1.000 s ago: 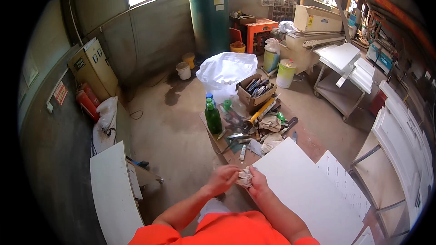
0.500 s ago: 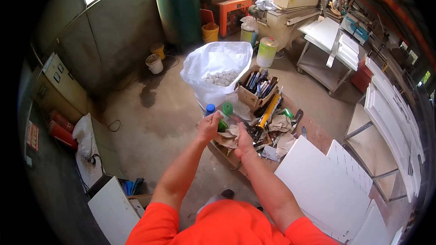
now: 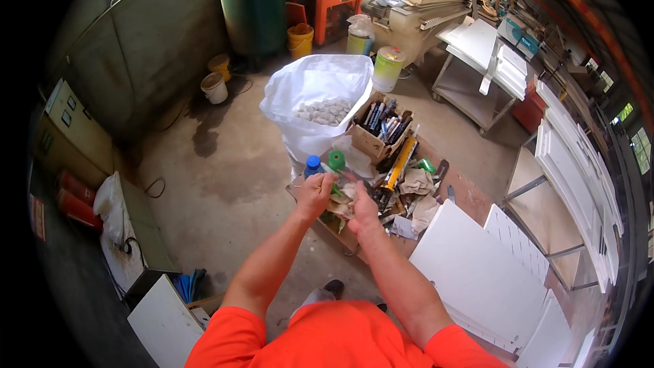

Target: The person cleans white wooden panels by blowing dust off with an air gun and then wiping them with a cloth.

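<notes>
Both hands meet over the near left end of a cluttered bench. My left hand (image 3: 317, 193) is closed, its fingers pinching a small greenish thing whose kind I cannot make out. Fingers curled, my right hand (image 3: 363, 208) grips a crumpled pale rag (image 3: 343, 208) that lies between the two hands. Just beyond the left hand stand a blue-capped bottle (image 3: 313, 165) and a green-topped container (image 3: 336, 159). To the right of the right hand lie a yellow caulking gun (image 3: 400, 166) and several crumpled beige rags (image 3: 417, 182).
A white sack (image 3: 283, 129) of pale lumps stands behind the bench, beside a cardboard box (image 3: 368, 144) of markers and tubes. White panels (image 3: 470, 269) lie at the near right. Buckets (image 3: 214, 88), a green tank (image 3: 252, 10) and a paint can (image 3: 388, 70) stand farther back.
The whole view has shifted slightly. My hands keep working the rag, which is now bunched differently, and less of the green thing shows by my left hand.
</notes>
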Motion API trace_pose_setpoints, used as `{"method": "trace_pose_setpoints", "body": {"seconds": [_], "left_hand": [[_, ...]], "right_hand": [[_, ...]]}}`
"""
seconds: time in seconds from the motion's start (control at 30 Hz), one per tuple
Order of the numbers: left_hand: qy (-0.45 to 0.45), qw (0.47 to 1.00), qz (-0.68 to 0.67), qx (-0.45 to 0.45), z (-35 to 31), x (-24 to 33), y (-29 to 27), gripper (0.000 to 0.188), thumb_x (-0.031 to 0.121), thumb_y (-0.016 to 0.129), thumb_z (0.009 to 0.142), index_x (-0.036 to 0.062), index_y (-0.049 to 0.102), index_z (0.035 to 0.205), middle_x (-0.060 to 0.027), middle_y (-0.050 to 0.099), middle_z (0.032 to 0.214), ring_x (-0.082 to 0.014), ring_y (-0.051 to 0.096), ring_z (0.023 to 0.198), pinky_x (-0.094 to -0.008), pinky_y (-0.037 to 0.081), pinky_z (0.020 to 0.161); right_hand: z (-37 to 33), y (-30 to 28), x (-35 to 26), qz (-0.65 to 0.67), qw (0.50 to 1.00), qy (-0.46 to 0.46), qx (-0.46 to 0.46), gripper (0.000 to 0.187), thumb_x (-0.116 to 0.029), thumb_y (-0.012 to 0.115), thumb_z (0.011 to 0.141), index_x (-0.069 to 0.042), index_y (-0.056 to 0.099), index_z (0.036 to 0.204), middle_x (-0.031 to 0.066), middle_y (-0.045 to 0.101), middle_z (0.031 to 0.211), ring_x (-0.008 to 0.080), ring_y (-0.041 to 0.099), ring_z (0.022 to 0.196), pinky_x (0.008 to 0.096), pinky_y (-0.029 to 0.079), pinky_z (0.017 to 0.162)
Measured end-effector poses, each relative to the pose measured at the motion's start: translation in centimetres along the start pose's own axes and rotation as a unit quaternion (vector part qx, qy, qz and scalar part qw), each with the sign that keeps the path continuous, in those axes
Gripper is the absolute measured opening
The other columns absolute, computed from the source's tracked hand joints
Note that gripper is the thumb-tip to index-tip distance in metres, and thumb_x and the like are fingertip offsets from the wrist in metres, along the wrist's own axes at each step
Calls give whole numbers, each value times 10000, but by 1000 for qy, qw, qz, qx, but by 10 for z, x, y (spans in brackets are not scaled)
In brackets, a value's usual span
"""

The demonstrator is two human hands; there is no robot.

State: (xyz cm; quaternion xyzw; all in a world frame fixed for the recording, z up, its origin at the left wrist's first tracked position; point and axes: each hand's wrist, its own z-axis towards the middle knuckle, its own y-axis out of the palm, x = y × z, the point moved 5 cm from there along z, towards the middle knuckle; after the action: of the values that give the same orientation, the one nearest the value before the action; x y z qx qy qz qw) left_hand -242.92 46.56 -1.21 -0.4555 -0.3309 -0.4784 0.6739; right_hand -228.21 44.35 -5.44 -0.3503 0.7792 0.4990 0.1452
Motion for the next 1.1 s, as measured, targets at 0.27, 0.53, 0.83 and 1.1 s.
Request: {"method": "trace_pose_setpoints", "body": {"seconds": [0.27, 0.53, 0.83, 1.1], "left_hand": [[-153, 986, -60, -23, 0, -29, 8, 493, 416, 498, 1110, 25, 780, 1005, -116, 705, 805, -209, 673, 793, -368, 518, 771], [-91, 995, -34, 9, -4, -14, 6, 498, 409, 492, 1113, 22, 773, 974, -129, 706, 795, -259, 680, 773, -404, 509, 738], [-141, 989, -51, 16, -5, -17, 3, 491, 428, 555, 1106, 13, 794, 993, -4, 679, 800, -100, 592, 774, -301, 488, 733], [-132, 991, -8, 29, -1, -4, 1, 482, 412, 558, 1102, 12, 781, 953, 0, 648, 757, -99, 574, 746, -298, 476, 709]], "right_hand": [[9, -6, 7, 7, 1000, -20, 0, 444, -425, 395, 1156, -176, 564, 1482, 102, 661, 1390, 297, 682, 1207, 500, 583, 973], [9, -19, 13, -4, 999, -32, 42, 403, -393, 461, 1145, -141, 587, 1432, 92, 686, 1315, 281, 705, 1134, 479, 593, 937], [5, -21, 22, 36, 998, -18, 54, 463, -376, 620, 1081, 13, 643, 1332, 118, 710, 1272, 249, 714, 1090, 412, 596, 935], [7, -31, 27, 33, 999, -7, 41, 454, -374, 614, 1086, 14, 662, 1317, 121, 712, 1275, 249, 707, 1114, 409, 580, 958]]}}
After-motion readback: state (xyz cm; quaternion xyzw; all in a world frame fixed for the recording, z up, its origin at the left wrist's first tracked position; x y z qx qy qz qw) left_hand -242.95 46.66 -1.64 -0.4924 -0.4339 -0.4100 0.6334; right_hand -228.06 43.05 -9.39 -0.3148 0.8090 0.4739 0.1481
